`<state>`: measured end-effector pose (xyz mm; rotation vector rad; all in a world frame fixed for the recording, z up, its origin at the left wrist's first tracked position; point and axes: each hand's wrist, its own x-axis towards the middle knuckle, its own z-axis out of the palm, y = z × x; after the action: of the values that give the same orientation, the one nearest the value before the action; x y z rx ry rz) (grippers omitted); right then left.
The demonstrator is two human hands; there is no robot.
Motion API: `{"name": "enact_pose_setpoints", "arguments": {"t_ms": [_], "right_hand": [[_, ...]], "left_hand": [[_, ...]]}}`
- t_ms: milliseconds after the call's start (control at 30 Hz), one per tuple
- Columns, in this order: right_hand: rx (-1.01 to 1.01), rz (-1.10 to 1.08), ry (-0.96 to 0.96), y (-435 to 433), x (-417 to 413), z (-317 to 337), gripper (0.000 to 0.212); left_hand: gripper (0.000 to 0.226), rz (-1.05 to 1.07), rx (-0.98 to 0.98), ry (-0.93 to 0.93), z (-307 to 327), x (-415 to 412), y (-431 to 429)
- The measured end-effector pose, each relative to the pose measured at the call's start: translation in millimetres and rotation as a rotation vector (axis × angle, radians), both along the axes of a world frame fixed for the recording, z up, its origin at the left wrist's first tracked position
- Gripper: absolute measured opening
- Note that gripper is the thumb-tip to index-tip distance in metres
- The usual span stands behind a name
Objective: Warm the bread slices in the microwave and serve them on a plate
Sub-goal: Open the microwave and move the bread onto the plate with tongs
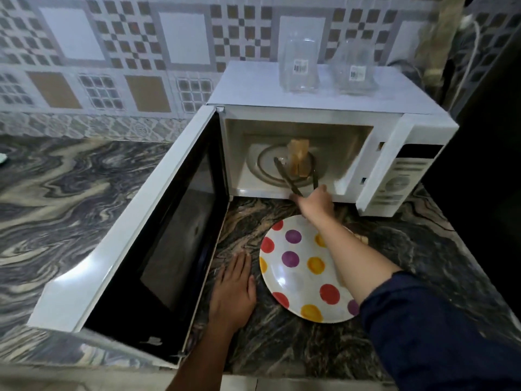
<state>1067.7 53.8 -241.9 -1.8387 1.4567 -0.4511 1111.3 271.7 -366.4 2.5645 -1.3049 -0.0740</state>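
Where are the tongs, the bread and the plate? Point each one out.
tongs (285, 176), head view, on the left arm of the tongs.
bread (299, 158), head view, on the middle of the slices.
plate (298, 282), head view, on bare white between the dots.

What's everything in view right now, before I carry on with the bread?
microwave: one, white, on the counter, door swung open to the left
turntable: one, pale, inside the microwave
bread slices: two as far as I can tell, tan, upright between the tongs, inside the microwave
tongs: one pair, dark, reaching into the microwave
plate: one, white with red, yellow and purple dots, on the counter in front of the microwave
jars: two, clear, labelled, on top of the microwave
counter: one, swirled grey
wall tiles: patterned grey, behind
left hand: flat on the counter, left of the plate
right hand: grips the tongs
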Motion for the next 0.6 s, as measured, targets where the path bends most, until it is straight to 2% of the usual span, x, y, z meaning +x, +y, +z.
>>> {"name": "enact_pose_setpoints", "arguments": {"t_ms": [333, 600], "right_hand": [[0.019, -0.034, 0.084, -39, 43, 4, 0.040], [-0.019, 0.008, 0.136, -35, 32, -4, 0.038]], "left_hand": [[0.055, -0.002, -0.020, -0.011, -9, 5, 0], [0.055, 0.017, 0.007, -0.014, -9, 5, -1]]}}
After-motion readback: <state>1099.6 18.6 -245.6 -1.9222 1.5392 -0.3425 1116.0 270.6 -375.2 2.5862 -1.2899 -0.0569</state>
